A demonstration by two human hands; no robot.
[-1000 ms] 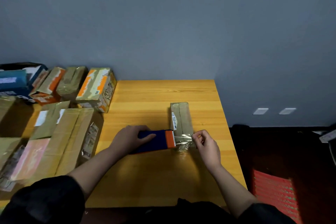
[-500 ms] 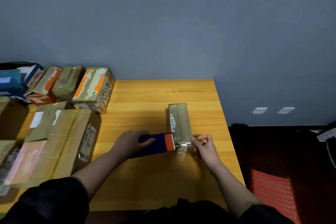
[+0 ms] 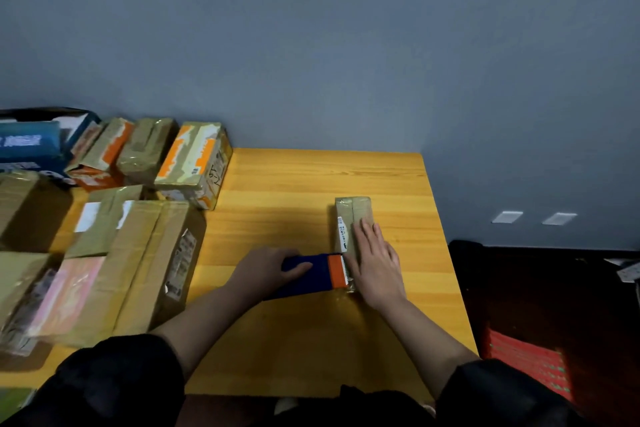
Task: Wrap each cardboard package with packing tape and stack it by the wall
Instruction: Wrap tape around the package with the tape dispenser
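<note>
The small cardboard package [image 3: 353,218] lies on the desk [image 3: 311,180], its near half under the right hand [image 3: 375,262], whose straight fingers [image 3: 367,236] press flat on top. Just left of those fingers, the left hand [image 3: 268,270] curls its fingers round the blue-and-orange tape dispenser [image 3: 318,274], its serrated edge touching the package's near end. Smoothing the tape should go best with firm, even pressure before tearing. Wrapped boxes [image 3: 194,163] sit well left, by the wall.
</note>
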